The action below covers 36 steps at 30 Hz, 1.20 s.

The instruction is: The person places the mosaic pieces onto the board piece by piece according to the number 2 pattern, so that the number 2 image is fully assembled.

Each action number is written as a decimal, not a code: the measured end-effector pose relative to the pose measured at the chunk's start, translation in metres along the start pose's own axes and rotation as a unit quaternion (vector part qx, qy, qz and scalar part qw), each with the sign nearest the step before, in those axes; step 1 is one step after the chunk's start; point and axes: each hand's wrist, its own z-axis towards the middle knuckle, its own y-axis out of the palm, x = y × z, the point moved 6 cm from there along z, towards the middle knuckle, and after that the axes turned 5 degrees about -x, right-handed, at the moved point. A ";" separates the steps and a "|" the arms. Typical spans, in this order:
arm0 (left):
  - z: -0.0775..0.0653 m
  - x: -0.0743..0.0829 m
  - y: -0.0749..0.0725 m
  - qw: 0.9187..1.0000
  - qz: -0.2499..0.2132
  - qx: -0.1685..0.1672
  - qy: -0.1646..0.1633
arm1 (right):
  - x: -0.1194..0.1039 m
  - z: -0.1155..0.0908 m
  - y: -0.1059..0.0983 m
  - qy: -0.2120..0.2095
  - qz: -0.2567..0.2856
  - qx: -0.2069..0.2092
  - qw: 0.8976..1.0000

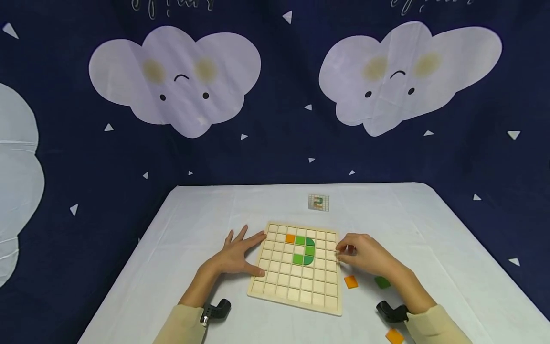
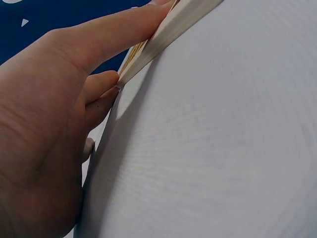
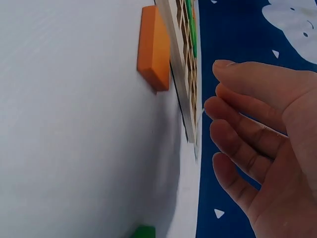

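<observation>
Head view: square, gridded wooden board (image 1: pixel 296 270)

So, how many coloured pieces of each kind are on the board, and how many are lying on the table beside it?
On the pale wooden grid board:
orange square tile: 1
bright green square tiles: 3
dark green rounded tiles: 2
On the white-covered table:
loose orange tiles: 2
loose green tile: 1
Total: 9

Coloured 2 (image 1: pixel 318 202) on small card (image 1: pixel 318 202); curtain lettering (image 1: pixel 151 8) unreadable
</observation>
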 end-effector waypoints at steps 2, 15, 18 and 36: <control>0.000 0.000 0.000 1.000 0.000 0.000 -0.001 | 0.001 -0.002 -0.002 0.002 -0.004 0.003 1.000; -0.001 0.002 0.000 1.000 0.002 -0.008 0.004 | 0.027 -0.023 -0.015 0.051 0.002 0.000 0.999; -0.001 0.002 0.000 1.000 0.004 -0.009 0.001 | 0.031 -0.028 -0.019 0.052 0.007 -0.001 0.999; 0.000 0.000 0.001 1.000 0.001 -0.003 0.004 | 0.055 -0.053 -0.053 0.068 0.007 -0.035 0.997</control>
